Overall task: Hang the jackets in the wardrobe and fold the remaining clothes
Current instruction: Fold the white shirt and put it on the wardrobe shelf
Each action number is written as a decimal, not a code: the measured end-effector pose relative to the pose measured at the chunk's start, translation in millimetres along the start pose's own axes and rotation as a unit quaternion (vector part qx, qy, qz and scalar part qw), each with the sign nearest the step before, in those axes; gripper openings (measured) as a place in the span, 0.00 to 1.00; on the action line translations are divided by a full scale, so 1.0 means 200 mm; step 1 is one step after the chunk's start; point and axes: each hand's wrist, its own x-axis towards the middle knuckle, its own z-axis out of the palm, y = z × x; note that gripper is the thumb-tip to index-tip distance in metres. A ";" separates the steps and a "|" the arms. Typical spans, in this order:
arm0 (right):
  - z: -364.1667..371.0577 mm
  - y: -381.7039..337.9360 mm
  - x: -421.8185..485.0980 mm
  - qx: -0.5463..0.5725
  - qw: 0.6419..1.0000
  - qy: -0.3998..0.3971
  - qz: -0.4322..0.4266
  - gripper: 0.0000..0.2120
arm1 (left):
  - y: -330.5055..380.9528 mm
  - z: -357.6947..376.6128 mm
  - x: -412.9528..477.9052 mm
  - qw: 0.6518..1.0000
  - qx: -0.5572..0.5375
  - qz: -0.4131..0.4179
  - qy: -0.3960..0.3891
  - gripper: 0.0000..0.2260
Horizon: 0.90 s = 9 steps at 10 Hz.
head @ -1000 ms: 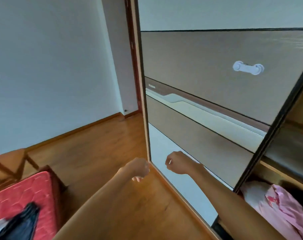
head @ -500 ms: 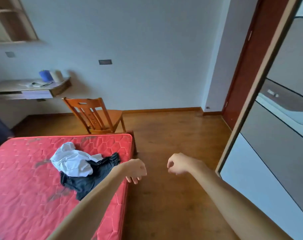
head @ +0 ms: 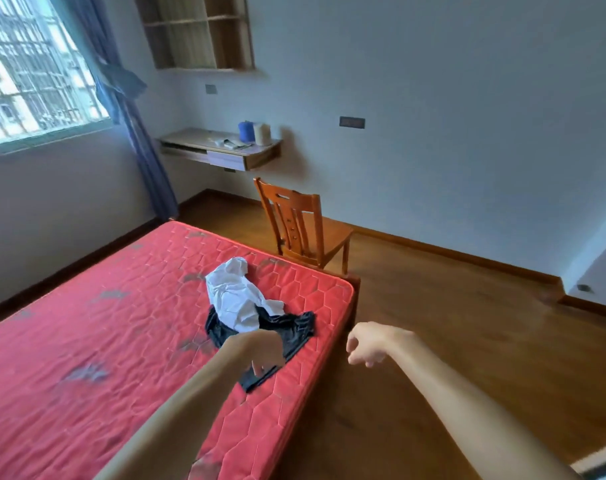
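Left hand (head: 260, 349): is being held out over the near part of the red mattress (head: 104, 341), right above the black garment (head: 289, 329). The fingers are hanging down, loosely curled, and nothing is being gripped. Whether the fingertips are touching the black cloth cannot be told.

Right hand (head: 365, 344): is being held out over the wooden floor (head: 468, 341), just beside the mattress edge and apart from the left hand. The fingers are being kept relaxed and half curled, and nothing is being held.

White garment (head: 235, 299): is lying crumpled on the mattress near its far right corner. Its lower part is being carried by the black garment.

Black garment: is lying spread and rumpled on the mattress, partly under the white one. One end is reaching toward the near edge of the mattress, below the left hand.

Wooden chair (head: 305, 230): is standing on the floor, just beside the far corner of the mattress.

Desk (head: 222, 150): is being carried by the far wall. A blue cylinder (head: 246, 131) and a cream cylinder (head: 262, 134) are standing on it, side by side.

Window (head: 35, 71): is being flanked by a blue curtain (head: 132, 126).
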 end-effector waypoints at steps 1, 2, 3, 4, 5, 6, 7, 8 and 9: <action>-0.10 0.06 0.16 -0.007 1.000 -0.018 -0.019 0.16 | 0.01 -0.05 0.08 0.999 -0.024 -0.032 0.028 0.03; -0.14 0.10 0.30 0.005 0.999 -0.030 -0.033 0.16 | 0.02 -0.08 0.15 0.997 -0.027 -0.063 0.032 0.01; -0.17 0.13 0.41 0.003 0.997 -0.057 -0.042 0.15 | 0.01 -0.11 0.22 0.996 -0.031 -0.088 0.005 0.01; -0.21 0.12 0.53 0.005 0.996 -0.076 -0.050 0.15 | -0.03 -0.17 0.30 0.993 -0.050 -0.106 -0.006 0.03; -0.26 0.09 0.67 -0.001 0.994 -0.089 -0.056 0.16 | -0.10 -0.24 0.39 0.993 -0.058 -0.098 -0.006 0.08; -0.32 0.03 0.83 -0.013 0.994 -0.091 -0.058 0.17 | -0.19 -0.30 0.53 0.995 -0.060 -0.075 -0.022 0.14; -0.40 -0.08 1.01 -0.027 0.994 -0.088 -0.065 0.16 | -0.29 -0.40 0.71 0.996 -0.056 -0.068 -0.034 0.10; -0.49 -0.21 1.20 -0.033 0.995 -0.064 -0.064 0.14 | -0.40 -0.52 0.88 0.996 -0.074 -0.055 -0.014 0.10; -0.55 -0.36 1.39 -0.053 0.993 -0.072 -0.073 0.13 | -0.52 -0.61 1.00 0.990 -0.130 -0.061 0.000 0.05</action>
